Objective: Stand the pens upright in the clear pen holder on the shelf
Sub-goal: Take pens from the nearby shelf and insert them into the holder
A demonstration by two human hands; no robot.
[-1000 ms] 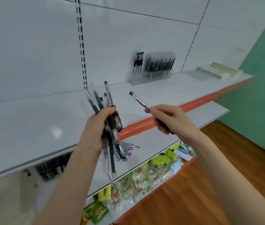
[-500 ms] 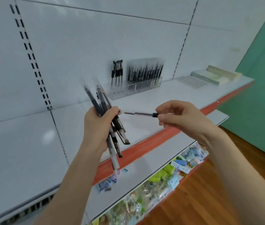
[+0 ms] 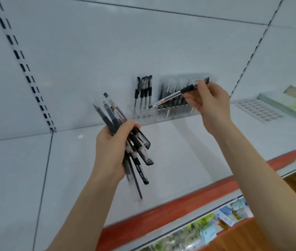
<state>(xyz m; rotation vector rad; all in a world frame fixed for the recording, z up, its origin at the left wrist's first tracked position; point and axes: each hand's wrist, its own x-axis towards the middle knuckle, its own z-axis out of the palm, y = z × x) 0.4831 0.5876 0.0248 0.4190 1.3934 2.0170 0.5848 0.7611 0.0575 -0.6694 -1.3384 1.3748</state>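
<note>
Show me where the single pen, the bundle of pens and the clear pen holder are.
single pen (image 3: pixel 170 96), head view, on its clear barrel.
bundle of pens (image 3: pixel 141 139), head view, on a black cap.
clear pen holder (image 3: pixel 143 116), head view, on its front wall near the left end.

Our one wide view from our head, forward and down, close upon the shelf (image 3: pixel 179 151) before us.

pen holder (image 3: pixel 163 113) on shelf (image 3: pixel 188 145), behind hands.
</note>
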